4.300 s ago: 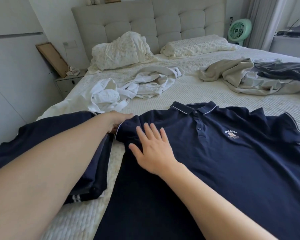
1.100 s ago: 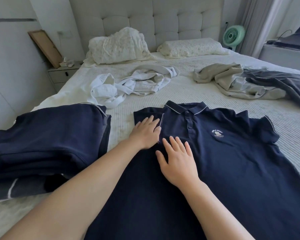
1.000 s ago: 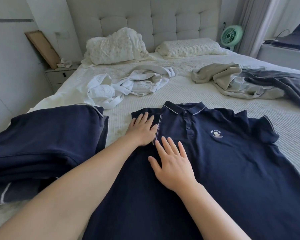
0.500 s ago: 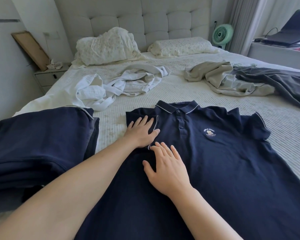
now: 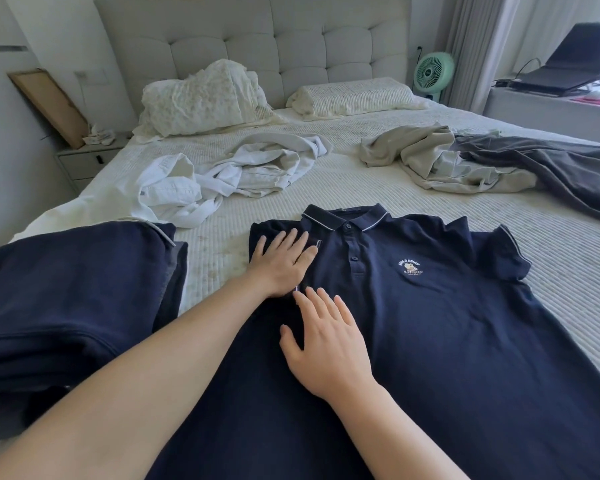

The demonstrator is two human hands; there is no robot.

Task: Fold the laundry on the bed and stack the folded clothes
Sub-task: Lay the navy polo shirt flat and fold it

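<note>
Pressing flat, both hands: left hand (image 5: 282,261), right hand (image 5: 326,344), polo shirt (image 5: 430,323).

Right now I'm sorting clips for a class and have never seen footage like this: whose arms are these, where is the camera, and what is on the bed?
There is no machine here. A person wears a wide-angle camera on the head, looking forward and down, so the two arms coming in from the bottom are that person's own.

The left hand lies flat with straight fingers on the folded-in sleeve of a navy polo shirt spread face up on the bed. The right hand rests flat on the shirt's front just below it. Neither hand grips anything; both press on the cloth.

To the left sits a stack of folded dark clothes. Farther up the bed lie unfolded pieces: a white garment, a beige one and a dark grey one. Pillows sit by the headboard.
</note>
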